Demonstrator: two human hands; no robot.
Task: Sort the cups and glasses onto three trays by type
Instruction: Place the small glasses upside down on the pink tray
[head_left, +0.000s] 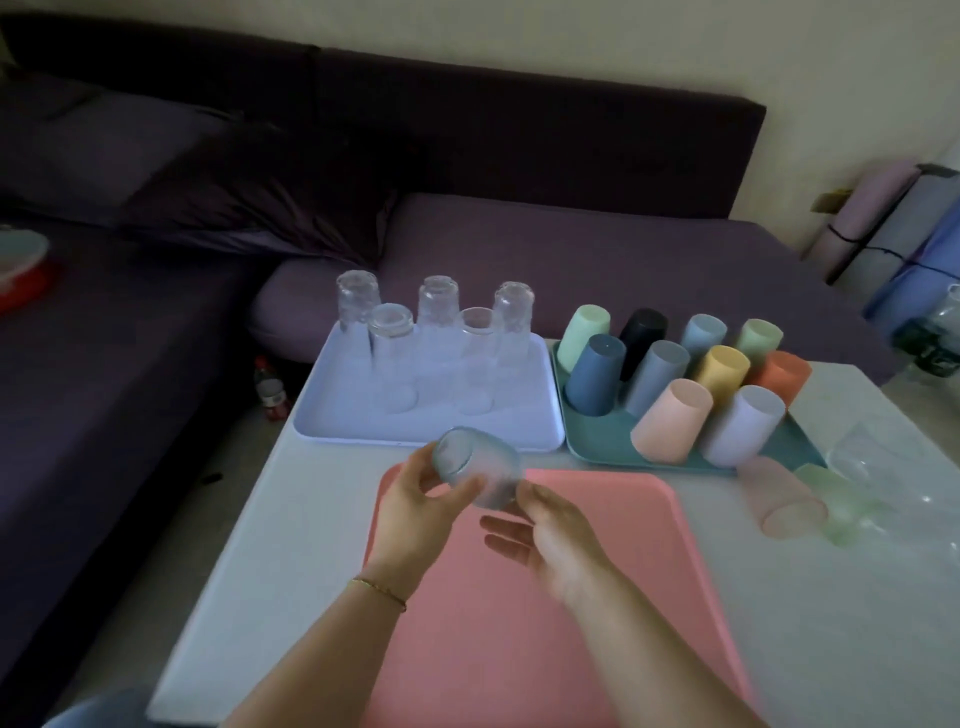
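On a white table we see, at centre left, a lavender tray carrying five clear glasses. Just below it, over the far edge of a pink tray, the left hand curls thumb and fingers round a frosted blue glass, tilted and held clear of the tray. The right hand, blurred, lies spread beneath, fingers straight, thumb tip at the glass. At centre right a teal tray holds ten coloured cups. Further right, a frosted pink glass lies on its side on the table, a frosted green glass just beside it.
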